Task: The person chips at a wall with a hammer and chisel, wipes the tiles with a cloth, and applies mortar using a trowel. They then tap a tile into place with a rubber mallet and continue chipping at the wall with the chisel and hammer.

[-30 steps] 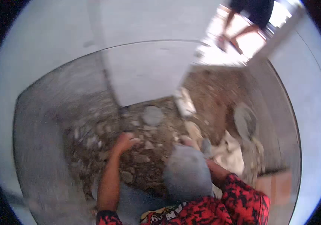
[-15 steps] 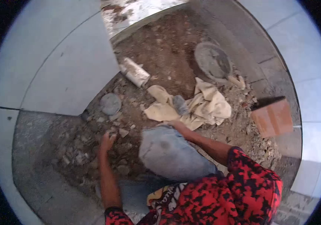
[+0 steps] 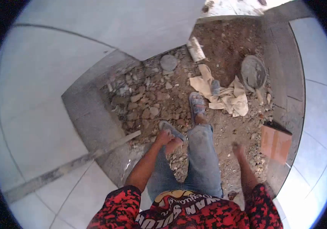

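Note:
My left hand (image 3: pixel 165 136) hangs low over my left sandal (image 3: pixel 175 130) and overlaps it in this view; whether its fingers hold anything I cannot tell. My right hand (image 3: pixel 238 148), smeared by motion, hovers over the dirt to the right of my knee. My right sandal (image 3: pixel 197 103) is planted on the rubble (image 3: pixel 148 108), just left of a crumpled beige cloth (image 3: pixel 230 100). On that cloth lies a small grey object (image 3: pixel 215 87).
A mortar-smeared basin (image 3: pixel 253 72) stands at the back right, near a white pipe (image 3: pixel 196 49). A round grey disc (image 3: pixel 169 62) sits by the tile edge. An orange hollow brick (image 3: pixel 276 143) is on the right; a long straight bar (image 3: pixel 75 165) crosses the tiles at left.
My view has swung left and I stand more upright. My right hand has left my knee and moved right; my left hand has drawn back from the rubble toward my left foot.

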The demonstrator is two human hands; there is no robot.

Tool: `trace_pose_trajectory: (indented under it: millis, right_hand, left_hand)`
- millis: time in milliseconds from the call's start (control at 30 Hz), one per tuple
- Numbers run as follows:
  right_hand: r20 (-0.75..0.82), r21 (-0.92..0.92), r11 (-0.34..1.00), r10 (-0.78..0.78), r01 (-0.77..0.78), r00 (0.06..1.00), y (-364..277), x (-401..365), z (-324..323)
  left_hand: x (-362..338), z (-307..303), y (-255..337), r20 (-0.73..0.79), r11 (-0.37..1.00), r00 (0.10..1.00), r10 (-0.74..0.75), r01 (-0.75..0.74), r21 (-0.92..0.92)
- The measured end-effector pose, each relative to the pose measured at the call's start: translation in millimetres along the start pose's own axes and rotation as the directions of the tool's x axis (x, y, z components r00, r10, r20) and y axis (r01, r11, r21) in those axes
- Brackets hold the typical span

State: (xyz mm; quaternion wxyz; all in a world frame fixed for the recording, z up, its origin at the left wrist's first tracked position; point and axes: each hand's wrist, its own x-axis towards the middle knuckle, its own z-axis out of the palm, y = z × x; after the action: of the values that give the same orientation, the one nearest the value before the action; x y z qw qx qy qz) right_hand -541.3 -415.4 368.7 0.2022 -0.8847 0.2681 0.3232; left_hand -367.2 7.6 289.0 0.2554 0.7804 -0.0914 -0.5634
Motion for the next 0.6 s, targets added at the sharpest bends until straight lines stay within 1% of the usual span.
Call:
trace_pose_trajectory:
  millis: [33, 67, 100, 133, 167, 200, 233, 267, 300, 333, 400, 433, 467, 500, 533, 567, 600]
  right_hand:
    - [0.050, -0.146, 0.986, 0.093, -0.085, 0.994, 28, -26, 20]
    - [0.210, -0.325, 0.945, 0.114, -0.041, 0.971, 45, -52, 32]
    - [0.261, 0.054, 0.998, 0.003, -0.017, 0.965, 74, -82, 46]
    - [0.281, 0.039, 0.991, 0.110, -0.126, 0.953, 74, -108, 59]
    - [0.300, 0.018, 0.971, 0.221, -0.238, 0.928, 77, -136, 72]
    - [0.234, 0.066, 0.985, 0.137, -0.157, 0.962, 113, -163, 110]
    - [0.159, 0.112, 0.991, 0.056, -0.074, 0.986, 141, -176, 138]
    - [0.279, 0.174, 0.942, 0.231, -0.286, 0.932, 121, -190, 127]
    - [0.405, 0.205, 0.847, 0.382, -0.490, 0.831, 93, -208, 115]
    - [0.412, 0.201, 0.850, 0.377, -0.486, 0.830, 82, -216, 106]
    - [0.364, -0.075, 0.941, 0.334, -0.330, 0.869, 74, -226, 93]
    - [0.371, -0.080, 0.943, 0.330, -0.324, 0.868, 65, -230, 78]
    - [0.371, 0.081, 0.913, 0.345, -0.400, 0.862, 53, -230, 58]
    - [0.375, 0.239, 0.854, 0.358, -0.462, 0.855, 40, -228, 36]
    - [0.384, 0.387, 0.768, 0.369, -0.511, 0.846, 31, -225, 16]
    - [0.393, 0.525, 0.656, 0.378, -0.542, 0.838, 28, -220, -1]
    - [0.403, 0.646, 0.524, 0.385, -0.556, 0.831, 34, -213, -10]
  left_hand:
    - [-21, -4, 4, -0.015, 1.000, 1.000, -0.016, 0.015, -0.011]
    - [-42, -8, 6, -0.051, 0.972, 0.999, 0.010, -0.022, -0.235]
    - [-60, -13, 5, -0.097, 0.893, 0.995, 0.028, -0.069, -0.444]
    - [-62, -8, -15, -0.110, 0.892, 0.994, 0.014, -0.062, -0.448]
    - [-45, 11, -55, -0.086, 0.836, 0.994, -0.064, 0.006, -0.549]
    - [-27, 29, -97, -0.060, 0.766, 0.989, -0.137, 0.068, -0.640]
    - [-13, 47, -137, -0.207, 0.851, 0.964, -0.168, 0.036, -0.523]
    - [-13, 46, -157, -0.214, 0.849, 0.961, -0.176, 0.038, -0.528]
    - [-13, 37, -173, -0.228, 0.876, 0.961, -0.158, 0.030, -0.482]
    - [-14, 32, -179, -0.237, 0.900, 0.961, -0.141, 0.025, -0.435]
    - [-68, -7, -101, -0.241, 0.764, 0.942, -0.233, 0.024, -0.644]
    - [-99, -31, -54, -0.242, 0.679, 0.930, -0.278, 0.012, -0.734]
    - [-99, -24, -57, -0.245, 0.675, 0.926, -0.286, 0.014, -0.737]
    - [-95, -12, -67, -0.223, 0.607, 0.949, -0.222, -0.045, -0.794]
    - [-91, 2, -76, -0.210, 0.528, 0.965, -0.155, -0.098, -0.843]
    - [-85, 12, -79, -0.218, 0.525, 0.962, -0.163, -0.102, -0.845]
    - [-79, 23, -79, -0.244, 0.776, 0.956, -0.163, -0.029, -0.631]
